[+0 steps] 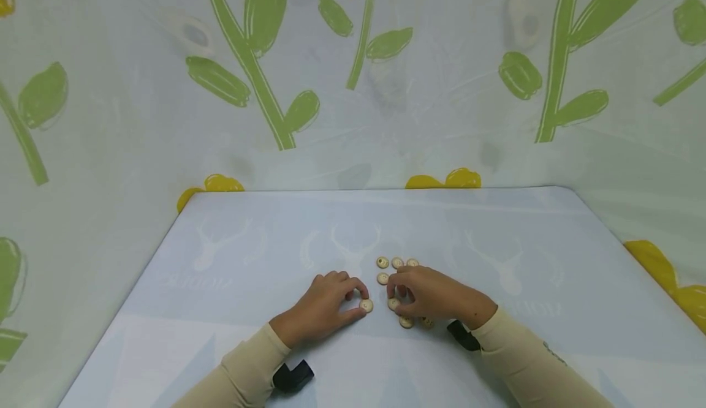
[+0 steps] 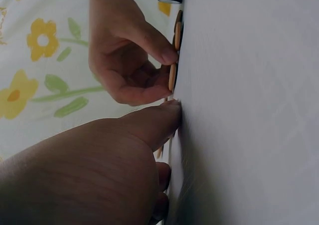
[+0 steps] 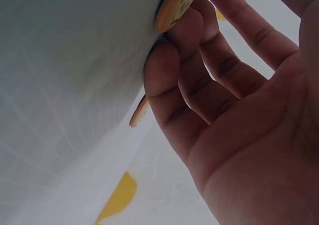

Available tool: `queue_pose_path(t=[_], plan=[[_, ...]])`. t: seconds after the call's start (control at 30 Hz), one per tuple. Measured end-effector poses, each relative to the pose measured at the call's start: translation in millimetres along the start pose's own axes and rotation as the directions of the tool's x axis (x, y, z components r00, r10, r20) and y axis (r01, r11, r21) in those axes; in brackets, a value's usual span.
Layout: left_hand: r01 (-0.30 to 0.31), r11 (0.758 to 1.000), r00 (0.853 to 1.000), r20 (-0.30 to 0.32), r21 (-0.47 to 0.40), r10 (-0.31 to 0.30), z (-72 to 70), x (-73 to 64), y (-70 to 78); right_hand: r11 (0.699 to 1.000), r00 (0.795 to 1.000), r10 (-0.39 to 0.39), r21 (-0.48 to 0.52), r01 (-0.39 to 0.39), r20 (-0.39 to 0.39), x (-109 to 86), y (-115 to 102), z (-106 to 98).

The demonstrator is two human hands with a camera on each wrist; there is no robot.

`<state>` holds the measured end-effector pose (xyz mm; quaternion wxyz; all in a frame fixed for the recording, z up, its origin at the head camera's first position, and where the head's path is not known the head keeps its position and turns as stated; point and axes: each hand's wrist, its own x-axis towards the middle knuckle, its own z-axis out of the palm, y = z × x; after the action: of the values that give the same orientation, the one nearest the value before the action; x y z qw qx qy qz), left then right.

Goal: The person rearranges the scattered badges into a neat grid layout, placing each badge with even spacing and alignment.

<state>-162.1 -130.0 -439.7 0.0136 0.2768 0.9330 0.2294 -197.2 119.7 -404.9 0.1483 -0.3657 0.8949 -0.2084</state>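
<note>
My left hand (image 1: 325, 307) holds a small round pale wooden disc (image 1: 366, 305) between thumb and forefinger at the tabletop. Just right of it, my right hand (image 1: 432, 294) pinches another wooden disc (image 1: 393, 304) by its edges, also low over the table. Beyond the right hand is a row of discs (image 1: 383, 262), with one more disc (image 1: 383, 279) in front of its left end. Nearer to me, two discs (image 1: 406, 322) lie under the right hand, partly covered by it. In the right wrist view, a disc (image 3: 177, 10) shows dark printed marks.
The table (image 1: 248, 322) has a pale blue-white cover with faint deer-head prints. Behind and beside it hangs a white cloth (image 1: 430, 120) with green leaves and yellow flowers. Each sleeved wrist carries a black device (image 1: 293, 376).
</note>
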Motion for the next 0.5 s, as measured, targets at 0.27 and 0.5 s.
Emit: queue_pose_path(t=[0.27, 0.5], plan=[[0.005, 1.0, 1.0, 0.008, -0.011, -0.005, -0.1, -1.2, 0.2, 1.0, 1.0, 0.024, 0.006, -0.024, 0.008, 1.1, 0.7, 0.8], [0.004, 1.0, 1.0, 0.005, 0.006, -0.004, 1.3, -0.6, -1.1, 0.999, 0.999, 0.032, -0.006, -0.032, -0.023, 2.0, 1.7, -0.5]])
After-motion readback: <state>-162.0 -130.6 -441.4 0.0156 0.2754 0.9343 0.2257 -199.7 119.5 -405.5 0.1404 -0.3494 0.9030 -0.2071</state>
